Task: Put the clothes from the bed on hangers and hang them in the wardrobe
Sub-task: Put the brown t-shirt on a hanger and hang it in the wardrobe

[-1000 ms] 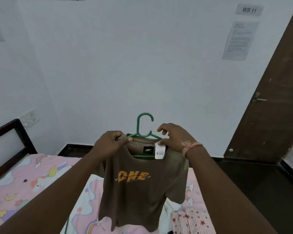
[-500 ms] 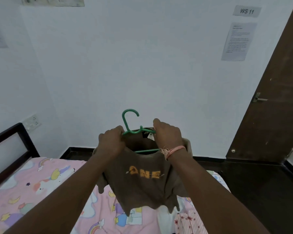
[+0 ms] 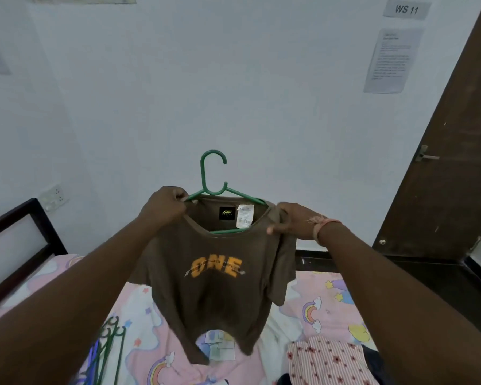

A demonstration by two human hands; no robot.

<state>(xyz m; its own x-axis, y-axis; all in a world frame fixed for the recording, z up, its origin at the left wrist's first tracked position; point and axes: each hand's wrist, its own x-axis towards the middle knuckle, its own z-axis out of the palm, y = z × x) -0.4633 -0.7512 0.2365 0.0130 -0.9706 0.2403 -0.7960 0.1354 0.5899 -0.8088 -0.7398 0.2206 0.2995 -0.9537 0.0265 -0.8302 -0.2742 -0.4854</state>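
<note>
A brown T-shirt (image 3: 214, 295) with orange "ONE" lettering hangs on a green hanger (image 3: 212, 173), held up in front of me over the bed (image 3: 331, 307). My left hand (image 3: 164, 207) pinches the shirt's left shoulder together with the hanger arm. At the right shoulder, my right hand (image 3: 295, 222) grips the fabric. The hanger's hook stands up above the collar, and its lower bar shows through the neck opening beside a white tag.
A red-and-white striped floral garment (image 3: 328, 362) lies on the bed at lower right. Several spare green hangers (image 3: 109, 345) lie at lower left. The dark headboard (image 3: 20, 245) is on the left, a brown door (image 3: 450, 162) on the right, white wall ahead.
The shirt and hanger rose and straightened. My hands moved apart from the collar out to the shoulders, spreading the shirt across the hanger.
</note>
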